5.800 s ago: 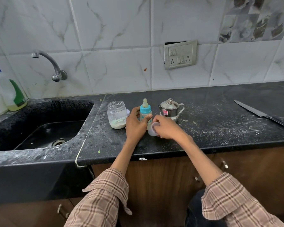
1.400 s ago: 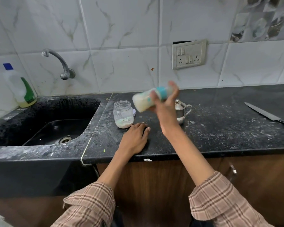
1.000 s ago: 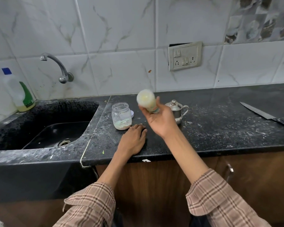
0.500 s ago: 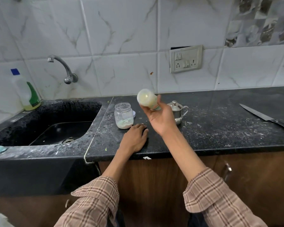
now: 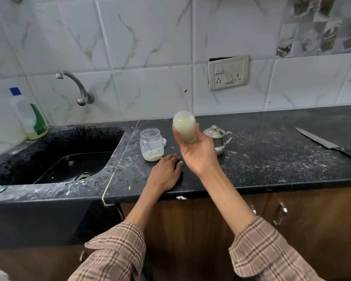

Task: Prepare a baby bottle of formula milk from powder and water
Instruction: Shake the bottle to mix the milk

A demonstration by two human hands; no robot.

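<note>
**Mixing stage: filled bottle held inverted above the counter**

The right hand [image 5: 199,153] is raised over the counter [image 5: 261,159], its grip closed around the baby bottle [image 5: 184,127], fingers wrapped about the lower, teat end, which they hide. The bottle is tilted base-up toward the camera and shows a pale, cloudy liquid inside. The left hand [image 5: 165,173] lies flat on the counter with fingers relaxed, holding nothing, just in front of the powder jar [image 5: 152,146].

Progress, as judged from this view: powder and water appear already combined, since the contents look milky, and the bottle seems closed, since nothing spills while inverted. The step in hand is probably shaking or checking the mix. What is left would be finishing the mixing and setting the bottle down (whether any lumps persist cannot be told here).

Surroundings: the jar stands open with a little powder at its bottom; a small pale lid [image 5: 164,141] lies just behind it. A steel lidded pot [image 5: 217,137] stands just beyond the right hand, the nearest thing to strike on lowering the bottle. A knife [image 5: 320,141] lies well apart at the right. The sink [image 5: 69,159], tap [image 5: 77,88] and a detergent bottle [image 5: 29,116] are at the left.
</note>
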